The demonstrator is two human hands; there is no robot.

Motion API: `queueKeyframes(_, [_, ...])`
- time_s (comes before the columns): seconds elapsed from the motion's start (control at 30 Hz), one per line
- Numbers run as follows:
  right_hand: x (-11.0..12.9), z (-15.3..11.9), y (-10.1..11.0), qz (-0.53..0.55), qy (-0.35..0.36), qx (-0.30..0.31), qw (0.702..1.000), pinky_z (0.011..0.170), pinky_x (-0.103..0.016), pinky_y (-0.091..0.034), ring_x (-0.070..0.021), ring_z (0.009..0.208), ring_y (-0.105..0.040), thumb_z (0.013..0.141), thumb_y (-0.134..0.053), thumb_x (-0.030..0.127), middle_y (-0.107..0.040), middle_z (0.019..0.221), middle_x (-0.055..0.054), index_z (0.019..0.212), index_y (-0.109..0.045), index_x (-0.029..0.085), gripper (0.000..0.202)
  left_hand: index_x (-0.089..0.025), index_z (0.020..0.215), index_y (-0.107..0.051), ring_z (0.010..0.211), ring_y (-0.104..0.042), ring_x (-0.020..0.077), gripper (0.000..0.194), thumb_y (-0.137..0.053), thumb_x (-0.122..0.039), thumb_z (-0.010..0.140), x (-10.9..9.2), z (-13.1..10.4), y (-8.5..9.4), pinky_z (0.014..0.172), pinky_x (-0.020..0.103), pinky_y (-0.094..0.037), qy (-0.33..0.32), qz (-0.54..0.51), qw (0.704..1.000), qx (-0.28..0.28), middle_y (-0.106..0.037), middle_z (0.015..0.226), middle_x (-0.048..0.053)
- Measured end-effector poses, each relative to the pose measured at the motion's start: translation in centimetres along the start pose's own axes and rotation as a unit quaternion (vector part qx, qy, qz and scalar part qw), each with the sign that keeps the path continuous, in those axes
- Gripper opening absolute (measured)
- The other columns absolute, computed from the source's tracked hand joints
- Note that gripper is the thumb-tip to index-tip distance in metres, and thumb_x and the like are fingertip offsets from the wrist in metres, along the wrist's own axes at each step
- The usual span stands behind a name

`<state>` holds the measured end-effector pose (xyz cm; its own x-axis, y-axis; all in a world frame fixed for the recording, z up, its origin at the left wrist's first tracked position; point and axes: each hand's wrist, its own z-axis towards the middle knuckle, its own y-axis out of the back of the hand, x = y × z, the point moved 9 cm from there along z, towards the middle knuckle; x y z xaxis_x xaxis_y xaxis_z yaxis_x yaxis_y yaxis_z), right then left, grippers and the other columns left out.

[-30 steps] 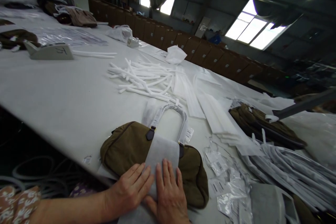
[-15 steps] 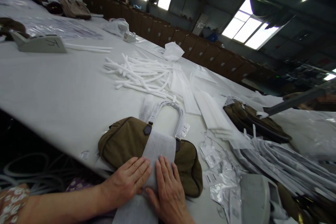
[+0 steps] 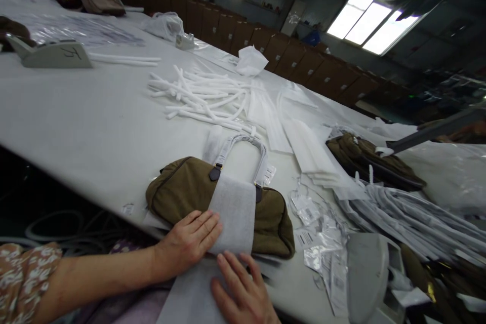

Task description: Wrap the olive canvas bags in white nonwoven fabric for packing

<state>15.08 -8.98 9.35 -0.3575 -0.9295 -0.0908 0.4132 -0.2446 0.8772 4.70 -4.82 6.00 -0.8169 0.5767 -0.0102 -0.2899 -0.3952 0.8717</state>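
Note:
An olive-brown handbag [image 3: 182,187] lies on the white table, its wrapped handle [image 3: 243,137] pointing away from me. Across its middle runs a strip of thin grey-white wrapping sheet [image 3: 234,207], which continues over the near edge toward my lap. My left hand [image 3: 192,240] rests flat on the bag and the strip's left edge, fingers extended together. Lower and to the right, my right hand [image 3: 243,288] lies with spread fingers on the hanging part of the strip, just below the bag. A tag [image 3: 269,174] sticks out beside the handle.
White foam rods [image 3: 208,96] lie in a heap beyond the bag. Flat white foam sheets [image 3: 311,154] are stacked to the right, near clear-bagged tags [image 3: 322,243], a grey tape dispenser [image 3: 370,273] and wrapped straps [image 3: 402,212]. Another olive bag [image 3: 372,162] sits behind. A second dispenser [image 3: 56,55] stands far left.
My right hand has slid down off the bag, toward me along the strip. My left hand stays on the bag. The view has tilted slightly downward.

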Motion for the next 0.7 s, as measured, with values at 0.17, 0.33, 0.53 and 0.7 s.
queueKeyframes(0.17, [-2.2,1.5,1.6,0.032,0.000,0.030,0.999,0.095,-0.039,-0.042,-0.0212,0.117,-0.056,0.095,-0.040,0.018,-0.065,0.122,-0.003,0.093,-0.066,0.023,0.026,-0.013,0.127,-0.052,0.122,-0.051,0.0303,0.036,-0.044,-0.016,0.092,-0.2,-0.1,-0.1,0.098,0.045,-0.041,-0.004,0.013,1.000,0.013,-0.055,0.133,0.016])
queueKeyframes(0.33, [-4.7,0.5,0.6,0.095,-0.094,-0.020,0.991,0.082,-0.031,-0.043,-0.0150,0.103,-0.064,0.097,-0.036,0.017,-0.073,0.101,-0.005,0.095,-0.065,0.021,0.029,-0.016,0.131,-0.048,0.128,-0.044,0.0269,0.039,-0.044,-0.019,0.093,0.1,-0.3,-0.7,0.100,0.041,-0.038,0.011,0.023,0.998,0.052,-0.048,0.141,0.014])
queueKeyframes(0.53, [-5.9,-0.9,-0.3,0.170,-0.142,-0.024,0.975,0.079,-0.033,-0.048,-0.0198,0.098,-0.068,0.099,-0.029,0.042,-0.073,0.097,-0.010,0.114,-0.061,0.017,0.043,-0.015,0.138,-0.041,0.128,-0.041,0.0257,0.057,-0.054,-0.024,0.083,-0.2,-1.4,1.2,0.109,0.044,-0.030,-0.053,-0.138,0.983,0.109,-0.044,0.144,0.012])
queueKeyframes(0.7, [-5.9,-1.7,-0.3,0.194,-0.141,-0.035,0.970,0.081,-0.034,-0.049,-0.0208,0.100,-0.067,0.098,-0.037,0.035,-0.073,0.099,-0.011,0.119,-0.057,0.017,0.034,-0.017,0.114,-0.060,0.113,-0.053,0.0214,0.028,-0.054,-0.021,0.087,0.7,-1.1,2.9,0.102,0.040,-0.035,0.018,-0.184,0.983,-0.007,-0.065,0.121,0.006])
